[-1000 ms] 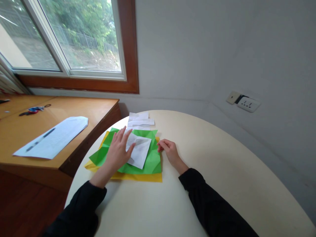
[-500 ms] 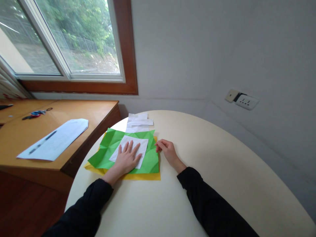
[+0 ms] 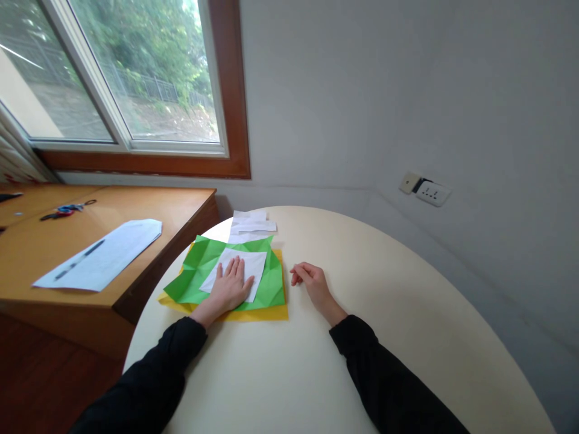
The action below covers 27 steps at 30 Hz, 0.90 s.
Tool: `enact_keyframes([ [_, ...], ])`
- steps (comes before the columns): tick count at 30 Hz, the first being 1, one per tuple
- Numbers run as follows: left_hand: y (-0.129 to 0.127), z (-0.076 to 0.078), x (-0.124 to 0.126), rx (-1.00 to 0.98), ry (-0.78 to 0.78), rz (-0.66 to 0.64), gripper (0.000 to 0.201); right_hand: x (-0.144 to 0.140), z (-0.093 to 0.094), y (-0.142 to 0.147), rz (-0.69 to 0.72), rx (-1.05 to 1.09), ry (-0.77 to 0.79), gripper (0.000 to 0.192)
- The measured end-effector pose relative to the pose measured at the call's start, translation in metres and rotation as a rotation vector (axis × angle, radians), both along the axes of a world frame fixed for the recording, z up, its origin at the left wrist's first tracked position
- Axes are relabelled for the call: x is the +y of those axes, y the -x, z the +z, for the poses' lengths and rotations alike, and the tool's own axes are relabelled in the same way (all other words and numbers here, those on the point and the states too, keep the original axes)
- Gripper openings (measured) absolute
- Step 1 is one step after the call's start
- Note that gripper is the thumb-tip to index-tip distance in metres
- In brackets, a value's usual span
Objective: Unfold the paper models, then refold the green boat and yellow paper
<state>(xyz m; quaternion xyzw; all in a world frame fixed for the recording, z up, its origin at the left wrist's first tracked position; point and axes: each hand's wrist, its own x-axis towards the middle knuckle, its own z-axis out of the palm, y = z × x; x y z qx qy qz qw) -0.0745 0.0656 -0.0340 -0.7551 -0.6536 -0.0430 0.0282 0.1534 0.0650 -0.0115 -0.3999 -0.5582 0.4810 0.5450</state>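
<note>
My left hand [image 3: 230, 284] lies flat with fingers stretched out on a small white sheet of paper [image 3: 256, 265]. That sheet rests on a larger, creased green paper [image 3: 274, 283], whose corners lift a little. Beneath the green one, a yellow paper [image 3: 266, 314] shows along the front and right edges. Just right of the papers, apart from them, is my right hand [image 3: 314, 283]. Its fingers are curled in and the thumb presses against them; whatever may be between them is too small or hidden to make out.
White paper pieces [image 3: 251, 226] lie behind the green paper on the round cream table [image 3: 371, 265]. On the wooden desk [image 3: 181, 208] to the left are scissors [image 3: 67, 210] and a white sheet [image 3: 129, 238] with a dark pen [image 3: 81, 259]. A wall meets the table's far side.
My right hand has drawn slightly right, away from the papers' edge. My left hand stays flat on the white sheet, its fingers closer together. The view has shifted a little.
</note>
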Motion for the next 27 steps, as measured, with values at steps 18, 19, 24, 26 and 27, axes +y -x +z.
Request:
enact_keyframes([
  [18,-0.01,0.015,-0.016,-0.079,-0.266,-0.026,0.038,-0.035,-0.005,-0.039,-0.128,-0.085,-0.04,0.031],
  [19,-0.009,0.015,-0.016,-0.091,-0.265,-0.028,0.037,-0.035,-0.005,-0.039,-0.127,-0.085,-0.041,0.031],
  [24,0.009,0.012,-0.014,-0.153,-0.212,-0.118,0.034,-0.034,-0.005,-0.039,-0.125,-0.08,-0.038,0.031],
  [26,0.019,0.011,-0.014,-0.173,-0.188,-0.153,0.036,-0.035,-0.004,-0.038,-0.121,-0.078,-0.034,0.031],
  [27,0.023,0.01,-0.014,-0.183,-0.181,-0.162,0.037,-0.035,-0.004,-0.038,-0.119,-0.078,-0.032,0.031],
])
